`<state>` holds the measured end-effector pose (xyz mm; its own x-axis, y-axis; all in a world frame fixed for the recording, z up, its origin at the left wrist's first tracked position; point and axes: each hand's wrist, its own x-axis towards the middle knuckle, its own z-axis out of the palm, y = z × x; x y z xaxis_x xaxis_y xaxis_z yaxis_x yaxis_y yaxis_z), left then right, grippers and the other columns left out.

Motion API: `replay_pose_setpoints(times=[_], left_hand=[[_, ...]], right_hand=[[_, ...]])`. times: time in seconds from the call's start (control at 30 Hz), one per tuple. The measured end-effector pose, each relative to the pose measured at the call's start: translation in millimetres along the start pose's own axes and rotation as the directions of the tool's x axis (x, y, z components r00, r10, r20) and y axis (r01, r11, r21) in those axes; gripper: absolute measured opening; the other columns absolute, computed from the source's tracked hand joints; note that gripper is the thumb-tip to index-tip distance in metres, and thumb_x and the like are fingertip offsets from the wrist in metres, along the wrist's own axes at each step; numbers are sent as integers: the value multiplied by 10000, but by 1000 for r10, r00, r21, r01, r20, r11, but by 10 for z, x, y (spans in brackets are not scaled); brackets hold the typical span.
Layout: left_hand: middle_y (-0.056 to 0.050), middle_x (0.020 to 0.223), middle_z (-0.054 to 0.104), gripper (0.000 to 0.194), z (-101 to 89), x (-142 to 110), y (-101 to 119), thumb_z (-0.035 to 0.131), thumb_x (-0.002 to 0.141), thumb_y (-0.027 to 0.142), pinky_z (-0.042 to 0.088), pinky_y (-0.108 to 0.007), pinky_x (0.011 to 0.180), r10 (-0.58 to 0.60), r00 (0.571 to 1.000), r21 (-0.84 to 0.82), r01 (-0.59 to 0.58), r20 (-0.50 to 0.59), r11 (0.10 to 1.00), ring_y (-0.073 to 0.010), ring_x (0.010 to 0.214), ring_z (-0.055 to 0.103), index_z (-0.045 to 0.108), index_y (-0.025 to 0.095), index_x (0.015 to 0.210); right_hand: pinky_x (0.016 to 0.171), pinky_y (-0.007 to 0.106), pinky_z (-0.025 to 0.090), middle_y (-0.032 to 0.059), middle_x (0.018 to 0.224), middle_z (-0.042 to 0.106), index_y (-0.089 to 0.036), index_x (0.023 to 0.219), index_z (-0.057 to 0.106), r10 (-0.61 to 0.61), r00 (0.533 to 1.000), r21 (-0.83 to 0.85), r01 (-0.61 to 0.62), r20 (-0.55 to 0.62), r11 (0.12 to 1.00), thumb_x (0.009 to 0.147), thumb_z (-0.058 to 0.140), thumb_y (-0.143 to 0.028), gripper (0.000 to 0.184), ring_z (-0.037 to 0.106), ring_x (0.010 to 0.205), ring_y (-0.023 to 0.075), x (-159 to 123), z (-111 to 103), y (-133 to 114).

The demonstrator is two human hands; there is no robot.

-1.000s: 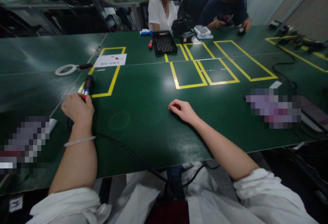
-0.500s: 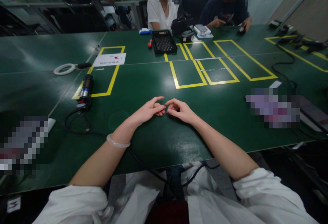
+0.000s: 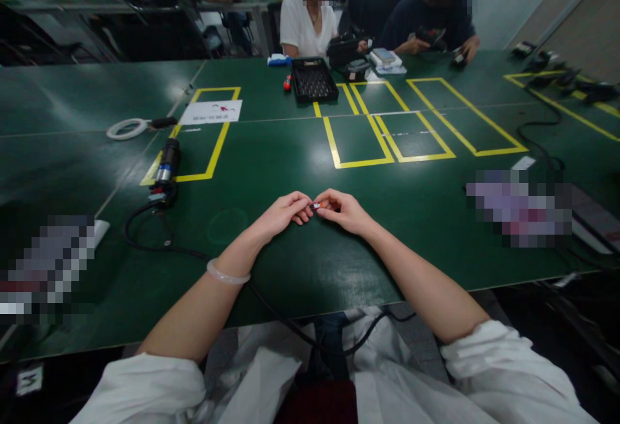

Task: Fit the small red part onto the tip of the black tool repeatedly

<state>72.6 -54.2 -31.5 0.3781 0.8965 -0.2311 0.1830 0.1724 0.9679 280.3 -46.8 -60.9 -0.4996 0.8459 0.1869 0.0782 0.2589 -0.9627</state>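
My left hand (image 3: 283,214) and my right hand (image 3: 345,209) meet at the middle of the green table (image 3: 271,152). Their fingertips pinch a tiny red and white part (image 3: 316,205) between them, just above the tabletop. Both hands have curled fingers. A clear bangle (image 3: 227,275) sits on my left wrist. A black electric screwdriver (image 3: 166,164) with a silver band lies unheld at the left on a yellow tape line, and its black cable (image 3: 159,243) loops toward the table's front edge.
Yellow tape rectangles (image 3: 382,133) mark the tabletop. A black tray (image 3: 314,79), a small red object (image 3: 287,83), a white sheet (image 3: 212,112) and a white coiled ring (image 3: 124,128) lie farther off. Two people sit at the far side with devices. Cables run along the right.
My left hand let go of the screwdriver at the left and moved to the middle, joining my right hand. Both hands now pinch the small red and white part.
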Motion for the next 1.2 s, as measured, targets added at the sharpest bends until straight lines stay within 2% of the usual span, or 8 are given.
replay_pose_setpoints(times=[0.13, 0.3, 0.43, 0.6, 0.9, 1.07, 1.2], left_hand=[[-57, 837, 641, 334, 34, 4, 19, 577, 886, 458, 444, -244, 641, 8, 1000, 65, -8, 1, 998, -122, 702, 588, 600, 126, 919], [-54, 835, 649, 360, 64, -2, 18, 676, 815, 447, 443, -255, 641, 33, 999, 114, -33, 1, 993, -127, 702, 576, 606, 128, 965], [-47, 824, 645, 361, 72, -9, -1, 687, 810, 437, 449, -262, 658, 67, 998, 98, -67, -2, 993, -125, 700, 574, 586, 131, 971], [-42, 814, 647, 354, 87, -12, -6, 708, 793, 421, 454, -267, 669, 114, 993, 100, -114, 4, 988, -132, 708, 588, 574, 139, 962], [-67, 844, 666, 391, 75, 7, -17, 674, 811, 457, 476, -301, 722, 79, 997, 95, -78, -11, 992, -144, 734, 601, 615, 112, 987], [-40, 799, 620, 354, 77, 0, -16, 720, 777, 405, 447, -278, 689, 114, 993, 118, -109, -34, 987, -140, 723, 579, 594, 126, 955], [-41, 838, 617, 330, 90, -12, 0, 728, 770, 369, 443, -268, 700, 162, 986, 130, -156, -39, 979, -134, 739, 573, 588, 132, 951]], right_hand=[[633, 244, 438, 3, 794, 634, -168, 1012, 634, -3, 1000, -33, 2, -12, 999, 859, 657, -347, 237, 549, 666, 110, -4, 0, -18], [629, 243, 443, 2, 793, 635, -172, 1018, 624, -19, 1000, -58, 18, -14, 998, 850, 657, -334, 236, 549, 667, 112, -3, 11, -28], [614, 246, 445, -7, 765, 622, -175, 1038, 590, 17, 999, 7, -17, -31, 1000, 854, 659, -388, 290, 569, 650, 115, 4, 17, -22], [674, 265, 489, 1, 773, 641, -180, 978, 583, 41, 999, 74, -38, -36, 997, 867, 638, -427, 276, 613, 684, 126, 19, 3, -12], [667, 254, 448, 11, 848, 636, -178, 1001, 619, -63, 998, -13, 63, -15, 998, 885, 632, -350, 208, 558, 705, 116, 7, -3, -35], [620, 244, 435, 9, 853, 635, -178, 1023, 603, -19, 998, -35, 17, -52, 999, 833, 688, -371, 284, 534, 679, 112, 16, 1, -23], [629, 249, 436, 1, 804, 623, -172, 974, 620, -1, 998, -61, -3, -63, 998, 829, 685, -348, 237, 532, 669, 112, 18, -3, -13]])
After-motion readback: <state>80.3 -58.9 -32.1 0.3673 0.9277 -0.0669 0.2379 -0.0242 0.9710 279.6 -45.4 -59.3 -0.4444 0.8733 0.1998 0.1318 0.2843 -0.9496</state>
